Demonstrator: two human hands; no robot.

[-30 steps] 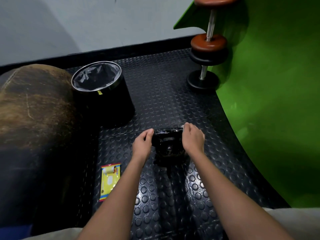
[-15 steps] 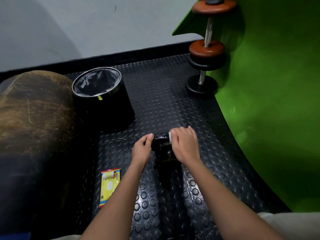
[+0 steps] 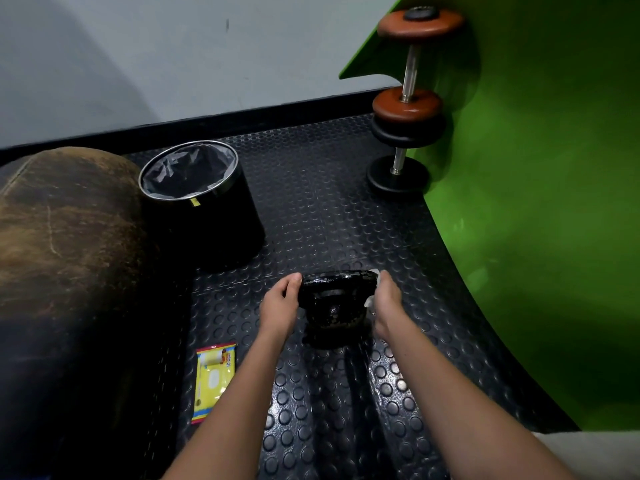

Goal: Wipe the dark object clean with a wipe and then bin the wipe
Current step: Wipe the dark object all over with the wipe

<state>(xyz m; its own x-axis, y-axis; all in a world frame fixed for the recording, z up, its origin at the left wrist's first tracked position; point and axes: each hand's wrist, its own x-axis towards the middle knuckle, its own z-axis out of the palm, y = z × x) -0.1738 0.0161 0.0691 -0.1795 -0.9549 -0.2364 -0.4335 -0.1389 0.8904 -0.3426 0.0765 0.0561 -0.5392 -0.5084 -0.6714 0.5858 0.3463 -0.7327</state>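
Head view: left hand (image 3: 278, 308) gripping glossy black kettlebell (image 3: 334, 299), right hand (image 3: 386, 306) clutching crumpled white wipe (image 3: 375, 284).

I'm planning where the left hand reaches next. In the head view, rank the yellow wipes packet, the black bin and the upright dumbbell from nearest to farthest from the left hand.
From the left hand, which grips the kettlebell:
1. Yellow wipes packet, on the mat just below-left of the hand.
2. Black bin, up-left, beside the brown cushion.
3. Upright dumbbell, far up-right against the green wall.
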